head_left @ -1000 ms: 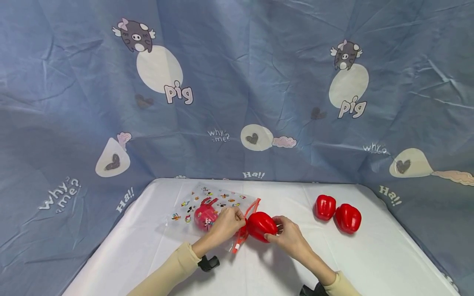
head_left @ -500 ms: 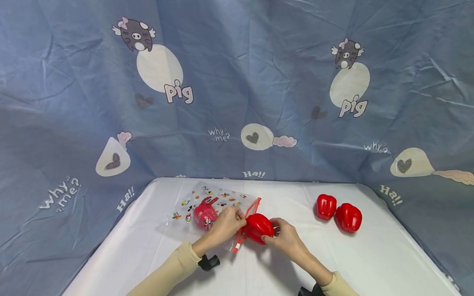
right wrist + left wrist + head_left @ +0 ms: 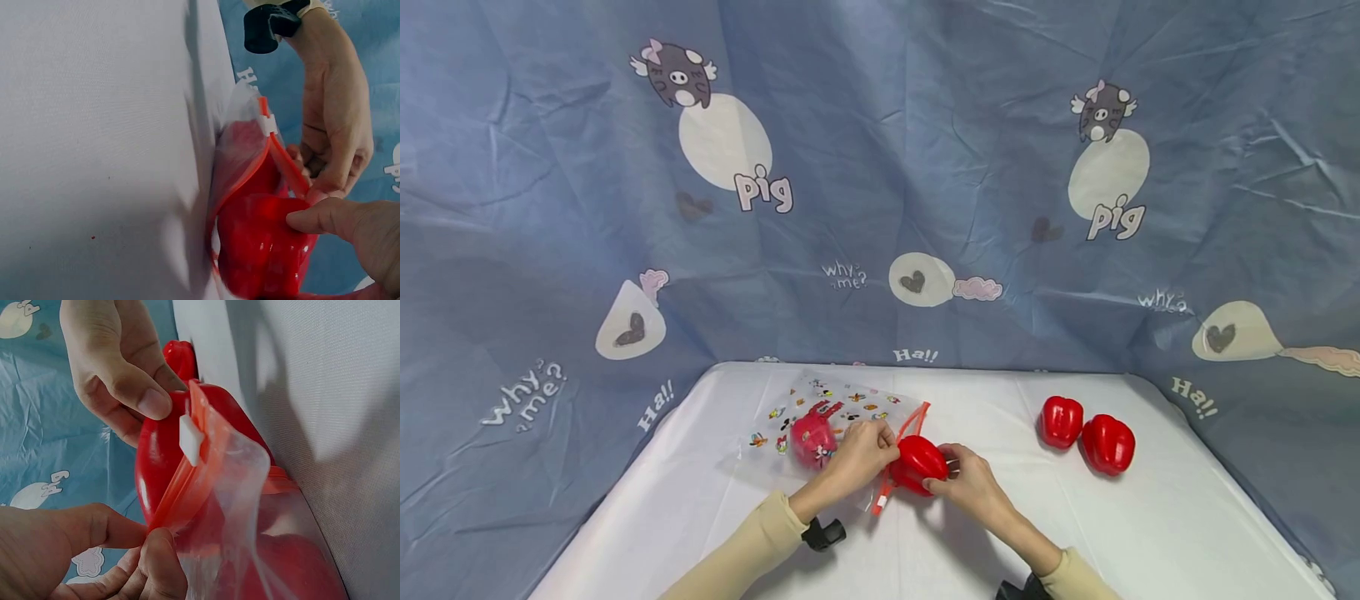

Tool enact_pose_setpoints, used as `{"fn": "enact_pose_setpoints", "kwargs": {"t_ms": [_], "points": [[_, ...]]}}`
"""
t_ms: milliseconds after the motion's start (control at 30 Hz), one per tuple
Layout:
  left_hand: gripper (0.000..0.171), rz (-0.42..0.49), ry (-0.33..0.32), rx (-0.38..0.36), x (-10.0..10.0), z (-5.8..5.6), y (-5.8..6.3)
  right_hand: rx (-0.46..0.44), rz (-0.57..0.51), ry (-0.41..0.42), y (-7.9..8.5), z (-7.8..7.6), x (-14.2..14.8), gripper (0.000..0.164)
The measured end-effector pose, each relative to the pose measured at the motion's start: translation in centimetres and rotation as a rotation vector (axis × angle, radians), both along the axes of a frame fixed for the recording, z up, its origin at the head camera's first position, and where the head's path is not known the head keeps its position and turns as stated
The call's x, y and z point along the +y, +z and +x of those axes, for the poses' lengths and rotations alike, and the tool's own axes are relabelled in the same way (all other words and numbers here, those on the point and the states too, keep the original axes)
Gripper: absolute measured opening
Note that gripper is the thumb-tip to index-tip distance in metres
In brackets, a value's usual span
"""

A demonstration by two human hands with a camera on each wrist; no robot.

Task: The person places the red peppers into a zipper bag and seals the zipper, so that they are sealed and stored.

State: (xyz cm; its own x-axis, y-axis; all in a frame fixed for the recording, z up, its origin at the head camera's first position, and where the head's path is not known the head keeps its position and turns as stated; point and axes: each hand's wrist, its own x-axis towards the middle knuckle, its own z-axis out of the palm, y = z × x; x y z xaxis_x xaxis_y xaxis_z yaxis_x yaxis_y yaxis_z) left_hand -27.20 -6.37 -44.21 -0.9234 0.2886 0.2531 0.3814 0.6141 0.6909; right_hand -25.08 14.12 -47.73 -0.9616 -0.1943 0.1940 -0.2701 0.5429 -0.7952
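A clear zip bag (image 3: 865,400) with cartoon prints and a red zip edge lies on the white table. Inside its far left part sits a pinkish-red round thing (image 3: 811,440), seen through the plastic. My left hand (image 3: 861,454) pinches the upper side of the bag's red zip edge between thumb and finger. My right hand (image 3: 973,485) holds a red bell pepper (image 3: 919,462) from its right side, and the pepper's left end is within the bag's mouth. In the left wrist view a white zip slider (image 3: 190,440) shows on the edge.
Two more red bell peppers, a smaller-looking one (image 3: 1061,422) and one nearer (image 3: 1108,445), stand on the right of the table (image 3: 1150,533). Behind the table hangs a blue printed cloth (image 3: 880,183). Black straps sit at both wrists.
The right hand has moved left with the bell pepper, bringing it deeper into the bag's mouth. The left hand keeps its pinch on the zip edge and has hardly moved.
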Motion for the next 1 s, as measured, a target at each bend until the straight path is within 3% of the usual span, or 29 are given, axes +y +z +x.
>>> {"fn": "enact_pose_setpoints", "kwargs": {"t_ms": [267, 1000], "points": [[0.006, 0.040, -0.018, -0.044, 0.0, 0.1, 0.0, 0.008, -0.024, 0.032, -0.8, -0.8, -0.7, 0.053], [0.007, 0.043, -0.010, -0.047, 0.1, -0.1, -0.1, 0.003, -0.111, 0.124, -1.9, -2.3, -2.7, 0.059]]}}
